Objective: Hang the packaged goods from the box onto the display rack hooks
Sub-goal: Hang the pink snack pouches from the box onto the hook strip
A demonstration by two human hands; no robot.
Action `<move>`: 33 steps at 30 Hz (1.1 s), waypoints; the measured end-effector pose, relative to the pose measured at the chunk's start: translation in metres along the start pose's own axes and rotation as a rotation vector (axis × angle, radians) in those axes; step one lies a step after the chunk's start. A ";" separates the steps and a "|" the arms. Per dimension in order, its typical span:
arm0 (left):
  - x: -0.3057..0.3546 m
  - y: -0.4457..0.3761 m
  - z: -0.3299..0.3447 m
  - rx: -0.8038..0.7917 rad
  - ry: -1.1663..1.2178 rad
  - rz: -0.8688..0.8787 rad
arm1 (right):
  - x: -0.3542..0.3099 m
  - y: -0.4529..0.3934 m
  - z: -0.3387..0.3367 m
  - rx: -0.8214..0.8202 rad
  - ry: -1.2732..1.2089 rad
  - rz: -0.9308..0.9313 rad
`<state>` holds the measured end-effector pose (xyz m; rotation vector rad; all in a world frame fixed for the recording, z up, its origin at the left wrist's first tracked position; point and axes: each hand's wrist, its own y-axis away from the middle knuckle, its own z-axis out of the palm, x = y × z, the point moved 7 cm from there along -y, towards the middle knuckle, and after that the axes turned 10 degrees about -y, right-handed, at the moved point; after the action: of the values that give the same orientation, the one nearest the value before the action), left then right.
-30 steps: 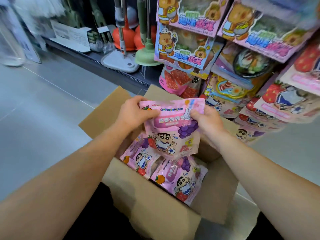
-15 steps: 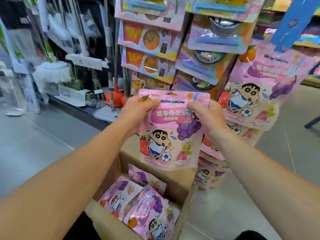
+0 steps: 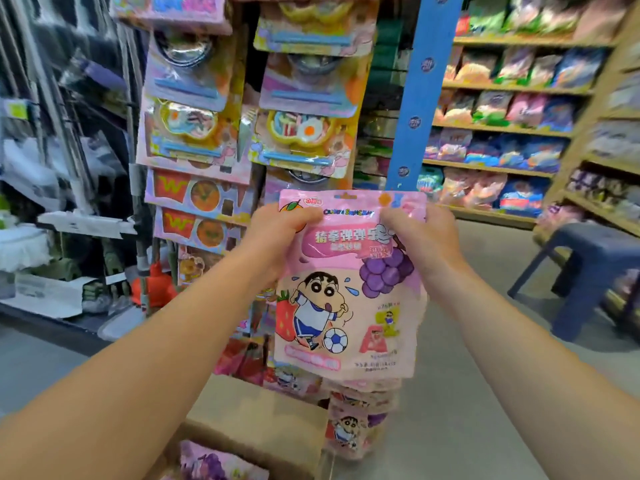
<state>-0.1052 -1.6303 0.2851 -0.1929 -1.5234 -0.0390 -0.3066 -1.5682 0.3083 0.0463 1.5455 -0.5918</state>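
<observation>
Holding one pink candy pouch (image 3: pixel 349 289) upright in front of you: your left hand (image 3: pixel 277 237) pinches its top left corner, thumb across the front; your right hand (image 3: pixel 420 237) pinches the top right corner the same way. The pouch's top edge sits level, in front of the display rack (image 3: pixel 249 133); whether it touches a hook, you cannot tell.

Rack stock: carded toy food sets (image 3: pixel 194 133) in two columns above the pouch, their lower edges overlapping. More matching pouches (image 3: pixel 353 424) hang on the rack directly below the held one, whose bottom edge overlaps them.

Cardboard box (image 3: pixel 256 417): low centre, beside the rack's foot, flap raised; one purple-printed packet (image 3: pixel 214 462) shows inside.

Room to move: open grey floor (image 3: pixel 450 410) to your right of the rack. A dark blue plastic stool (image 3: pixel 581 271) stands well apart on that side, near wooden snack shelves (image 3: pixel 502 126). To your left, mops and cleaning tools (image 3: pixel 69 220) line a dark shelf, blurred.
</observation>
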 end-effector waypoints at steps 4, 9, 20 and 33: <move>0.019 -0.003 0.035 0.003 0.004 0.069 | -0.019 -0.013 -0.033 0.072 0.021 -0.050; 0.022 0.000 0.061 0.025 -0.160 0.139 | -0.012 -0.028 -0.071 0.211 -0.001 0.007; 0.022 0.020 0.081 0.082 -0.471 0.353 | -0.034 -0.056 -0.084 0.255 0.251 -0.094; 0.047 0.014 0.087 0.024 -0.703 0.405 | -0.065 -0.079 -0.069 0.145 0.416 -0.295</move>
<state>-0.1870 -1.5994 0.3335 -0.5330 -2.1514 0.4081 -0.3951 -1.5878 0.3923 0.0550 1.9266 -0.9735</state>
